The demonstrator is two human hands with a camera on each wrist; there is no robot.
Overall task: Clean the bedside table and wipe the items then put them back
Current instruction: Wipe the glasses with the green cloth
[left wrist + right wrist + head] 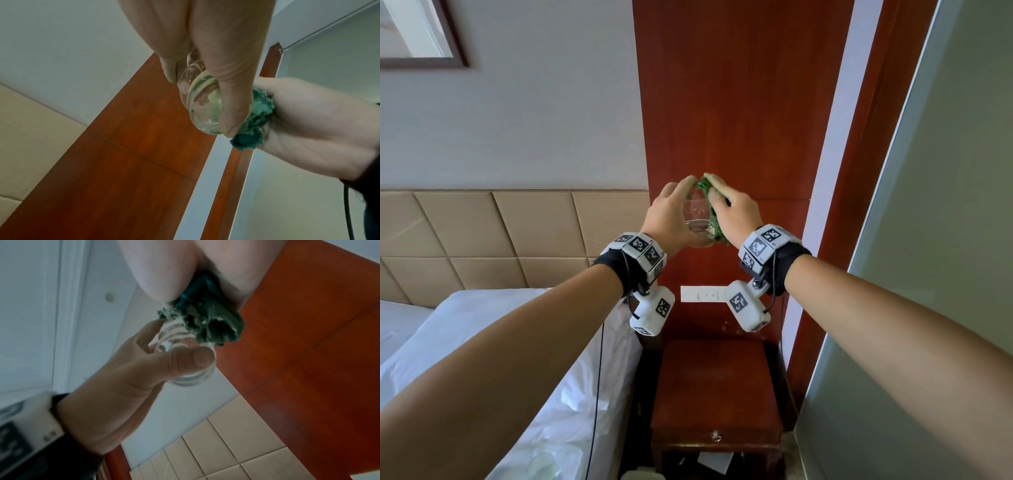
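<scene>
The wood wall panel [739,102] runs up the middle of the head view, and everything else sits around it. To the left of the panel lies the bed [500,342] with white sheets, under a tan padded headboard [493,233]. To the right of the panel stands a frosted glass partition [928,274]. At the foot of the panel is the bedside table [717,383], its dark red top bare of items and a small metal knob on its drawer front. On the panel just above the table is a white switch plate [700,294].

In front of the panel, well above the table, both hands meet around a clear drinking glass [697,219]. The left hand [671,216] grips the glass, thumb on one side and fingers curled round the other, as the left wrist view shows. The right hand [736,212] presses a bunched green cloth [714,214] against the side of the glass nearest it, fingers wrapped over the cloth. In the right wrist view the cloth sticks out below the palm and touches the glass wall near the rim. Both wrists carry white marker-covered camera units.
</scene>
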